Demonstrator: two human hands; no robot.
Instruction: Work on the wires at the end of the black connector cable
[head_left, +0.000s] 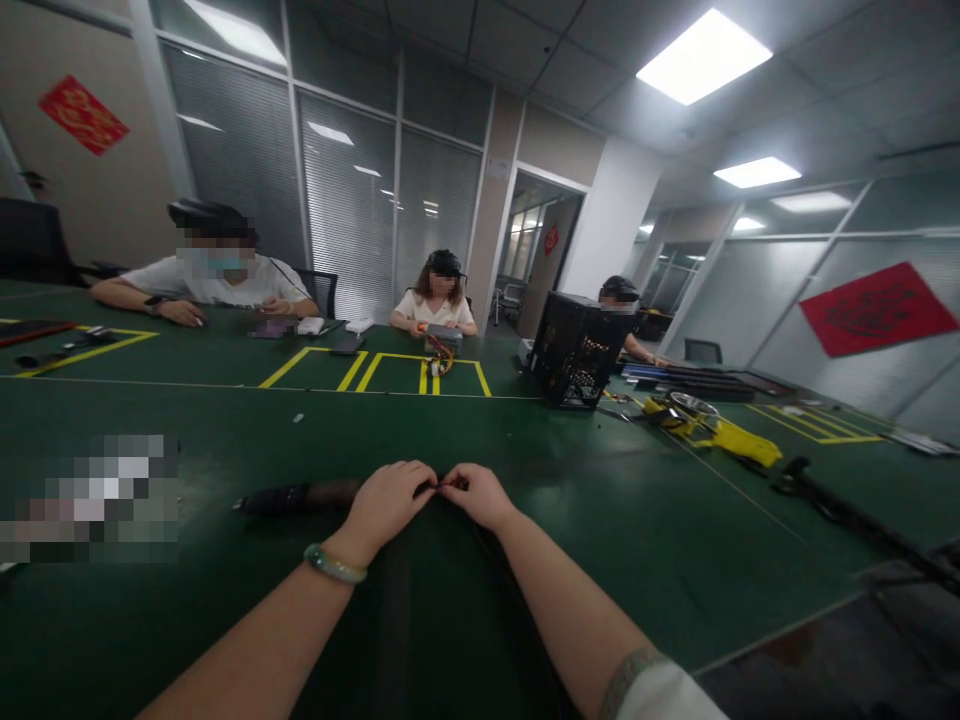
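Pinching is shown by both hands, left hand (390,505) and right hand (480,495) nearly meeting, a bit of black cable (495,550) clamped in the fingertips; fine detail too small to tell. Apparent electric screwdriver (300,498) is laid on green table (420,430), rear end hidden by left hand. If cable is tugged or twisted, screwdriver could be rolled, or cable strained where bent.
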